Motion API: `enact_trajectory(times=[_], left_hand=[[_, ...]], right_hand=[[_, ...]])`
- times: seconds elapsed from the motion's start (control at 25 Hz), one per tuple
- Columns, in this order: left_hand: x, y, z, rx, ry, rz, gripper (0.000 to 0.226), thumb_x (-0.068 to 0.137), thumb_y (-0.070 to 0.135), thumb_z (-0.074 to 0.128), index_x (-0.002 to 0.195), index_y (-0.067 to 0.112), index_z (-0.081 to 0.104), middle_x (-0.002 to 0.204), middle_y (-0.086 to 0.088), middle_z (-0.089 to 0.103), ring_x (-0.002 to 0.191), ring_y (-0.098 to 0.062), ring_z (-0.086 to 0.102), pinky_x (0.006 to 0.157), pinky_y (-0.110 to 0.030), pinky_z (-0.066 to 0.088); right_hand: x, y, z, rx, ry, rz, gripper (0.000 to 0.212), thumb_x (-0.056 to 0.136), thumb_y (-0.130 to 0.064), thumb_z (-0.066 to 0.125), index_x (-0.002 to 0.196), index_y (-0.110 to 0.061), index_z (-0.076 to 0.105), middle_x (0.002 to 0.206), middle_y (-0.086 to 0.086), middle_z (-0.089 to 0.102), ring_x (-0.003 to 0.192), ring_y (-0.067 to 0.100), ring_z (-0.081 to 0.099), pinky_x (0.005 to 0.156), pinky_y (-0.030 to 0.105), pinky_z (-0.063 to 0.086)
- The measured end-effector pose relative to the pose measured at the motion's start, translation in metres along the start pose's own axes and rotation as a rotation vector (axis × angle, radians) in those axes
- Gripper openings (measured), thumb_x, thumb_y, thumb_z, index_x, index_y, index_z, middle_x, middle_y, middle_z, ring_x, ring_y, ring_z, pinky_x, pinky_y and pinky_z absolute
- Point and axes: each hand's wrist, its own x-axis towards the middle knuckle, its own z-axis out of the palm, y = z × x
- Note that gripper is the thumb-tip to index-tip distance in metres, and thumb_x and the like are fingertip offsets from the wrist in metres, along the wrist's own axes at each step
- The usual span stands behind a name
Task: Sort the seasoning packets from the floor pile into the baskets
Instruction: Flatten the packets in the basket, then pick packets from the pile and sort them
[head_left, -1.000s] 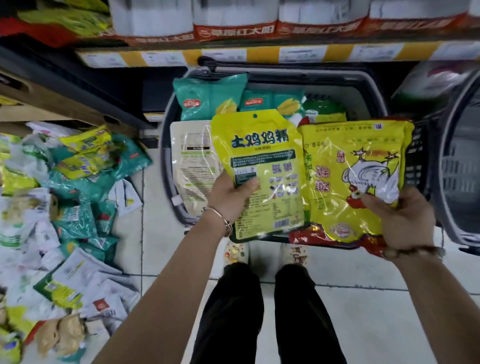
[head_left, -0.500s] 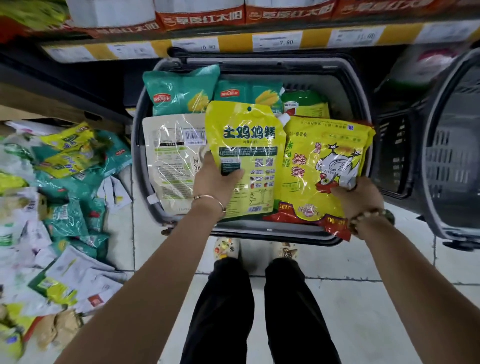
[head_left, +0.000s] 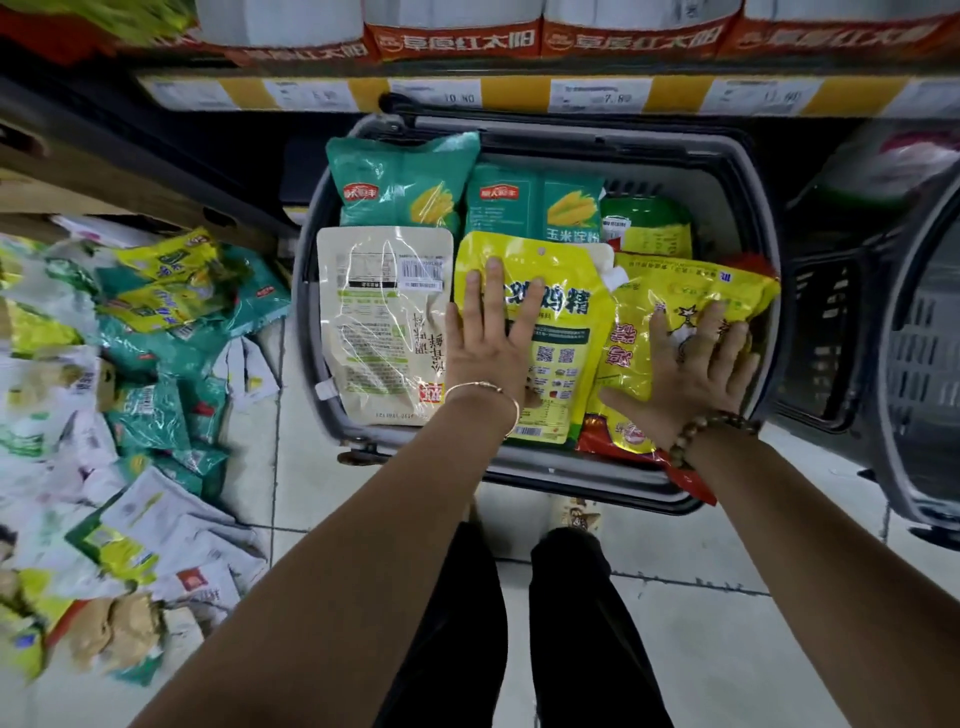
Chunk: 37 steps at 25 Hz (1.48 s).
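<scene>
One packed basket (head_left: 675, 174), floor pile (head_left: 145, 364) left, shelf (head_left: 519, 93) behind.

Under left grip (head_left: 488, 348): pouch (head_left: 582, 364) in basket (head_left: 304, 322).
Under right grip (head_left: 691, 379): bag (head_left: 727, 291), beside pouch.
Left of left grip: floor pile (head_left: 145, 332).
Right of right grip: second basket (head_left: 914, 364).

The floor of pale, glossy square tiles (head_left: 727, 649) has thin dark grout lines; it gives back a soft light. Along the top runs a long shelf-edge strip in yellow and white (head_left: 514, 94), carrying blurred paper price labels; above it stand white cartons with an orange-red printed band (head_left: 452, 41). Below the strip the space is in shadow; at the far left a flat brown cardboard sheet (head_left: 47, 197) lies under a dark slanted board (head_left: 156, 145).
</scene>
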Motion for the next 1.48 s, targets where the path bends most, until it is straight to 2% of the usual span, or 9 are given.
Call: enact_trajectory(times=[0.12, 0.2, 0.28, 0.36, 0.48, 0.64, 0.84, 1.04, 1.48], left_hand=[[0.002, -0.006, -0.004, 0.001, -0.028, 0.047, 0.132, 0.072, 0.05, 0.072, 0.131, 0.026, -0.044, 0.141, -0.017, -0.045, 0.136, -0.038, -0.03, 0.107, -0.049, -0.015], [-0.001, -0.017, -0.014, -0.082, -0.02, 0.125, 0.112, 0.082, 0.033, 0.068, 0.143, 0.03, -0.026, 0.149, -0.013, -0.035, 0.141, -0.034, -0.02, 0.113, -0.048, -0.006], [-0.013, -0.035, -0.026, -0.252, 0.036, 0.148, 0.083, 0.088, 0.023, 0.058, 0.149, 0.029, 0.001, 0.157, -0.009, -0.014, 0.144, -0.031, 0.006, 0.115, -0.045, 0.01], [-0.031, -0.058, -0.04, -0.519, 0.119, 0.059, 0.063, 0.09, 0.022, 0.054, 0.146, 0.026, 0.025, 0.156, -0.007, 0.016, 0.131, -0.031, 0.038, 0.109, -0.041, 0.032], [-0.065, -0.106, -0.047, -0.901, 0.227, -0.178, 0.051, 0.088, 0.018, 0.056, 0.137, 0.024, 0.043, 0.142, -0.001, 0.042, 0.118, -0.024, 0.052, 0.099, -0.035, 0.042], [-0.118, -0.184, -0.038, -1.203, 0.321, -0.442, 0.048, 0.086, 0.017, 0.06, 0.131, 0.025, 0.048, 0.133, 0.001, 0.05, 0.111, -0.02, 0.055, 0.095, -0.033, 0.046], [-0.183, -0.284, 0.006, -1.311, 0.402, -0.684, 0.048, 0.085, 0.018, 0.063, 0.131, 0.024, 0.048, 0.131, 0.004, 0.051, 0.113, -0.014, 0.054, 0.092, -0.026, 0.044], [-0.238, -0.36, 0.054, -1.417, 0.473, -0.891, 0.048, 0.084, 0.017, 0.065, 0.129, 0.024, 0.049, 0.13, 0.002, 0.052, 0.113, -0.017, 0.055, 0.095, -0.035, 0.046], [-0.288, -0.447, 0.13, -1.461, 0.443, -1.202, 0.049, 0.083, 0.019, 0.065, 0.129, 0.026, 0.049, 0.128, 0.003, 0.054, 0.114, -0.017, 0.055, 0.095, -0.033, 0.046]], right_hand=[[0.0, -0.003, -0.003, -0.009, -0.012, 0.023, 0.101, 0.073, -0.081, 0.038, 0.14, -0.04, -0.026, 0.146, 0.007, -0.04, 0.137, 0.035, -0.028, 0.109, 0.052, -0.015], [-0.007, -0.006, -0.011, 0.06, 0.017, 0.077, 0.093, 0.08, -0.067, 0.047, 0.145, -0.04, -0.013, 0.152, 0.002, -0.03, 0.141, 0.028, -0.021, 0.11, 0.052, -0.012], [-0.016, -0.015, -0.021, 0.188, 0.074, 0.137, 0.084, 0.086, -0.05, 0.052, 0.149, -0.033, -0.001, 0.158, 0.0, -0.009, 0.145, 0.025, -0.002, 0.114, 0.055, -0.002], [-0.029, -0.035, -0.033, 0.292, 0.128, 0.126, 0.077, 0.089, -0.039, 0.053, 0.15, -0.028, 0.006, 0.158, 0.002, 0.008, 0.142, 0.028, 0.019, 0.113, 0.055, 0.014], [-0.056, -0.095, -0.046, 0.356, 0.223, -0.026, 0.069, 0.09, -0.03, 0.057, 0.148, -0.022, 0.021, 0.153, 0.01, 0.026, 0.132, 0.038, 0.036, 0.104, 0.051, 0.033], [-0.09, -0.197, -0.046, 0.355, 0.173, -0.241, 0.061, 0.091, -0.023, 0.056, 0.145, -0.02, 0.03, 0.149, 0.011, 0.033, 0.13, 0.034, 0.038, 0.102, 0.044, 0.035], [-0.12, -0.334, -0.021, 0.246, 0.045, -0.472, 0.055, 0.092, -0.018, 0.052, 0.144, -0.02, 0.032, 0.144, 0.01, 0.038, 0.125, 0.031, 0.043, 0.101, 0.04, 0.036], [-0.16, -0.437, 0.015, 0.177, -0.024, -0.629, 0.055, 0.092, -0.02, 0.052, 0.144, -0.021, 0.032, 0.148, 0.001, 0.035, 0.13, 0.024, 0.039, 0.103, 0.033, 0.034], [-0.176, -0.554, 0.089, -0.046, -0.156, -0.794, 0.049, 0.091, -0.018, 0.051, 0.139, -0.019, 0.04, 0.142, 0.002, 0.04, 0.122, 0.023, 0.046, 0.095, 0.029, 0.038]])
